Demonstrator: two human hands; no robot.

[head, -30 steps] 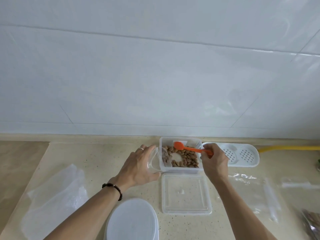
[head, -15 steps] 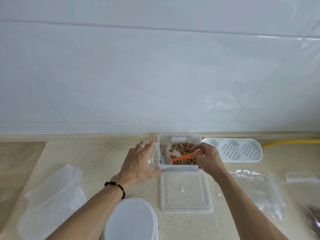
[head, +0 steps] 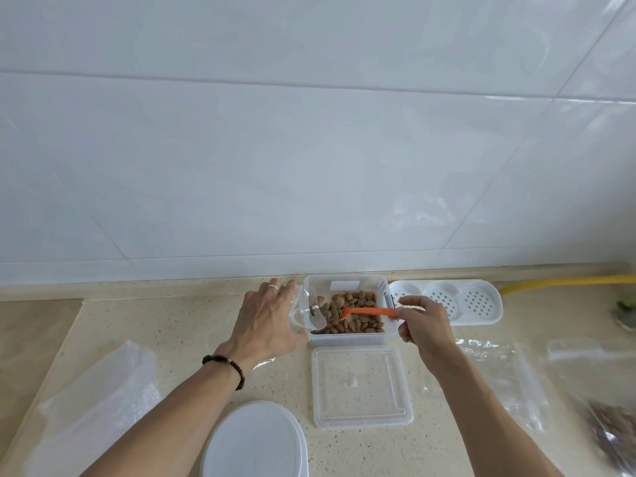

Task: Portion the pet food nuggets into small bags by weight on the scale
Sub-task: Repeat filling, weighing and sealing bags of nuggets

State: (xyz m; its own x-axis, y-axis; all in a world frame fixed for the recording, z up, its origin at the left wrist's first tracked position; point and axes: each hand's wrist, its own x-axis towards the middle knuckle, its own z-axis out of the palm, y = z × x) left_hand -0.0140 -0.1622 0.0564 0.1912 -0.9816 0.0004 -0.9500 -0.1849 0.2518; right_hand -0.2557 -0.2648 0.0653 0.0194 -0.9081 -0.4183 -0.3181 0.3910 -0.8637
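- The clear tub (head: 347, 339) stands at the back of the bench (head: 179, 325), against the wall, with the brown nuggets (head: 358, 315) lying loose in its right and middle part
- The right hand (head: 425, 325) pinches the handle of the orange spoon (head: 370, 311) at the tub's right rim; the bowl end lies low among the nuggets
- The left hand (head: 266, 325) curls round a small clear bag (head: 304, 311) held at the tub's left wall, its mouth turned toward the tub (a few nuggets seem to sit inside, though the plastic makes that hard to judge)
- The tub's clear lid (head: 361, 387) lies flat on the bench just in front of the tub
- A white oval lid (head: 254, 442) sits at the near edge, between the forearms
- A white perforated tray (head: 447, 301) lies just right of the tub
- Crumpled clear plastic (head: 86, 407) lies far left, more clear bags (head: 502, 376) to the right
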